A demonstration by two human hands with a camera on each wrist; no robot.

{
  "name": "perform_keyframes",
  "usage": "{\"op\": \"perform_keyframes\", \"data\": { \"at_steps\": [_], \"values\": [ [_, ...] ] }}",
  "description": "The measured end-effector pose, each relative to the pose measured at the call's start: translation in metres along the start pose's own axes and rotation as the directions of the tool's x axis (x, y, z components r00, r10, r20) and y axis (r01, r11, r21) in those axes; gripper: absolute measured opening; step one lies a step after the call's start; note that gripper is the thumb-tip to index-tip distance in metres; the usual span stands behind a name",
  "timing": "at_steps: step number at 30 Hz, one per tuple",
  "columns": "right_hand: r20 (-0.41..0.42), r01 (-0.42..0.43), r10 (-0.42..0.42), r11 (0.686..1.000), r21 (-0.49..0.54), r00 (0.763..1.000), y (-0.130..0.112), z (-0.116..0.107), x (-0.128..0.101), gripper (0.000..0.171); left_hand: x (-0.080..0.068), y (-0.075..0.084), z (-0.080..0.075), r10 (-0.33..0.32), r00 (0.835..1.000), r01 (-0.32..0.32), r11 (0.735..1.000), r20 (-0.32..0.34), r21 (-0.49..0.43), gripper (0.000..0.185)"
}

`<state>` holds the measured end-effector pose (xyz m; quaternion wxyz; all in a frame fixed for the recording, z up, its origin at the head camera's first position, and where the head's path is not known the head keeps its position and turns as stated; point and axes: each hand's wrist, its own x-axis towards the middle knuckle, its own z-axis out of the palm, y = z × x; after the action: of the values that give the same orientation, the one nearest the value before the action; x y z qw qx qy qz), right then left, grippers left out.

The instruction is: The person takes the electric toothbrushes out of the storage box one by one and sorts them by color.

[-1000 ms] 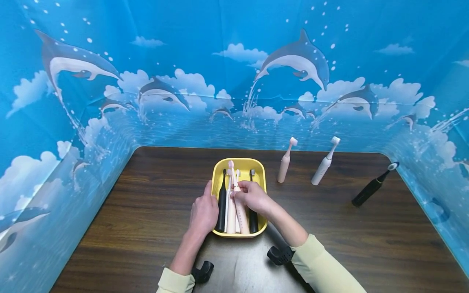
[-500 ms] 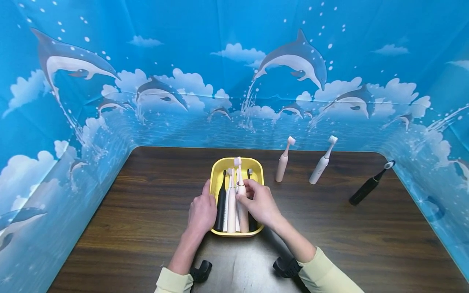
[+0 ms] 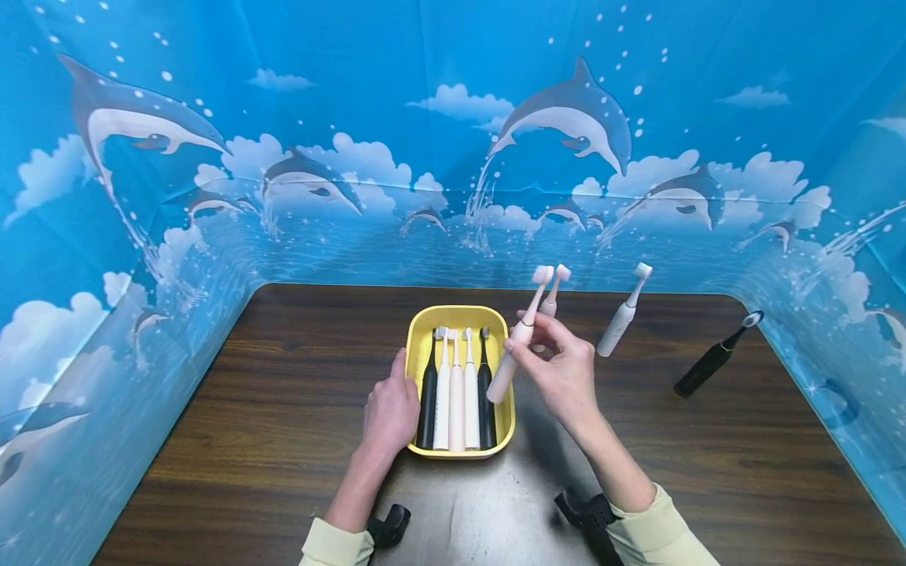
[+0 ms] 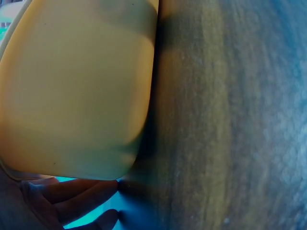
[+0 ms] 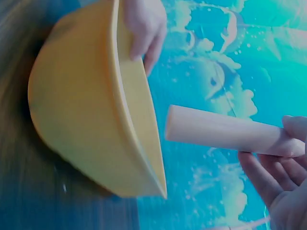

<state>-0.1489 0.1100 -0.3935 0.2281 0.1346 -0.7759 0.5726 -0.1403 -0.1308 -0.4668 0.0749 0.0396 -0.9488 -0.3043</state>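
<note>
A yellow tray (image 3: 504, 418) sits mid-table holding several electric toothbrushes (image 3: 456, 393), black, white and pink, laid side by side. My left hand (image 3: 392, 409) rests against the tray's left wall (image 4: 76, 96), fingers along it. My right hand (image 3: 559, 369) pinches a pink toothbrush (image 3: 517, 338) lifted above the tray's right edge, brush head up and tilted right. The right wrist view shows that pink handle (image 5: 220, 132) in my fingers beside the tray (image 5: 86, 110).
Three more toothbrushes stand on the dark wood table at the back right: a pink one (image 3: 552, 295), a white one (image 3: 623, 313) and a black one (image 3: 711, 358). A blue dolphin-print backdrop encloses the table on three sides.
My right hand has lifted the pink toothbrush out of the tray and carried it up and to the right. The left hand has stayed on the tray's left side.
</note>
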Motion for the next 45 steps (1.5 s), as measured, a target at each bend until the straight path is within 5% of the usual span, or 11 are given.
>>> {"op": "perform_keyframes", "data": {
  "at_steps": [7,13,27,45],
  "values": [
    [-0.168,0.170,-0.177,0.984,-0.060,0.970,0.015,-0.016,0.004,0.038,0.000,0.000,-0.002,-0.014,1.000,0.014,1.000,0.005,0.003,0.051],
    [-0.235,0.228,-0.259,0.962,-0.150,0.937,0.041,-0.016,0.005,0.041,-0.001,0.001,-0.001,-0.023,1.000,0.023,1.000,0.016,-0.008,0.052],
    [-0.335,0.099,-0.158,0.977,-0.188,0.929,0.087,-0.003,0.002,0.031,-0.001,-0.001,0.000,-0.018,1.000,0.018,1.000,0.003,-0.016,0.051],
    [-0.330,0.052,-0.125,0.974,-0.222,0.936,0.100,0.002,0.005,0.036,-0.001,0.000,0.000,-0.017,1.000,0.017,1.000,0.008,-0.021,0.052]
  ]
}}
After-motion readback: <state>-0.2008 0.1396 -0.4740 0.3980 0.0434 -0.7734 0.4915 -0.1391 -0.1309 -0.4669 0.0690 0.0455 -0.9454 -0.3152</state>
